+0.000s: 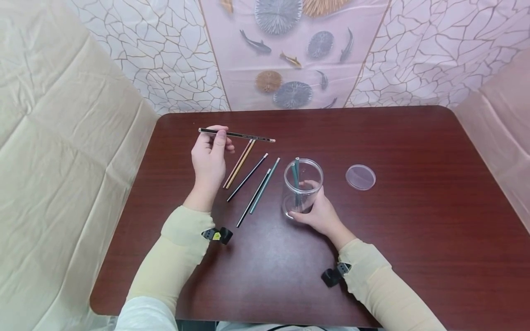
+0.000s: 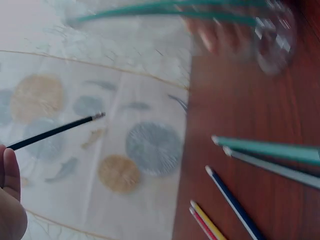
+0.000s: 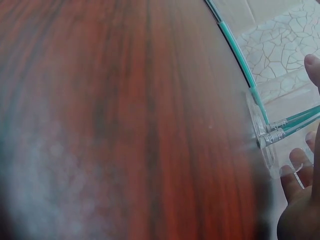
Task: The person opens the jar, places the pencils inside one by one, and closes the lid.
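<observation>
In the head view my left hand (image 1: 210, 158) pinches a black pencil (image 1: 248, 136) between thumb and fingers. The pencil is held nearly level above the far left part of the table. My right hand (image 1: 320, 214) grips a clear jar (image 1: 288, 195) low on its right side. The jar stands open at the top, and two teal pencils (image 1: 295, 174) lean inside it. Between the hands lie a yellow pencil (image 1: 241, 164), a red pencil (image 2: 202, 223) beside it, a dark blue pencil (image 1: 247, 177), a black-and-white pencil (image 1: 253, 198) and a teal pencil (image 1: 265, 185).
A clear round lid (image 1: 360, 177) lies flat on the dark red-brown table (image 1: 414, 220), right of the jar. Patterned cloth (image 1: 165, 55) hangs behind the table's far edge. Beige sheets (image 1: 62, 151) hang along the left and right sides.
</observation>
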`<state>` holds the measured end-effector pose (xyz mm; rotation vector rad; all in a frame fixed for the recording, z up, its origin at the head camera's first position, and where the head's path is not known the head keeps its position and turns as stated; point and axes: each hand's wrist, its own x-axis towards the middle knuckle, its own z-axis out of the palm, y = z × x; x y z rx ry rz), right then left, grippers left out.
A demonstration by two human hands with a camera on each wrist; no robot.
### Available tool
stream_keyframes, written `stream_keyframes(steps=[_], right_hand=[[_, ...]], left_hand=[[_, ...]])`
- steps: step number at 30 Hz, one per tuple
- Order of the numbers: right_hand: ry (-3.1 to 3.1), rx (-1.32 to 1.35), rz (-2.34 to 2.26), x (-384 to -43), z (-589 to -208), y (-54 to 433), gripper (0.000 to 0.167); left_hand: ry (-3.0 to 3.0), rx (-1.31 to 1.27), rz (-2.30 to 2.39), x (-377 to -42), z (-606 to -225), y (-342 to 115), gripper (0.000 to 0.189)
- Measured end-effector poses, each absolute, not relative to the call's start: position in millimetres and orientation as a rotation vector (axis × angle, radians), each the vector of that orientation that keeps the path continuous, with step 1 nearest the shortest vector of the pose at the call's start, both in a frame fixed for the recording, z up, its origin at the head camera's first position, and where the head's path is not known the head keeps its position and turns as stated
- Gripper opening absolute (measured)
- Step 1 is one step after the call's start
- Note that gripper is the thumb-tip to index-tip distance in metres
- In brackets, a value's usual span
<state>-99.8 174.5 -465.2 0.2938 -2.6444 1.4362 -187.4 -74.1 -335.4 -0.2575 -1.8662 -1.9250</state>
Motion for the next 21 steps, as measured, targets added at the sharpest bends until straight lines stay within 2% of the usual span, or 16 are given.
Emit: stream_keyframes(steps=[8,16,21], right_hand=[[-2.636,0.287,1.447,-99.6,-466.0,175.2,0.088],[-2.631,0.308,1.434,-100.0,-465.9,175.2,0.069],[-2.635,0.308,1.431,-100.5,-465.9,175.1,0.071]], left_hand=[[-1.587,-0.284,-2.208,-181.6,-320.8,-69.3,0.006],[-1.448,-0.283,-2.366,-179.7,-313.7,-66.0,0.01],[-1.4,-0.318,-2.432,-174.7,-309.2,-61.6,0.013]])
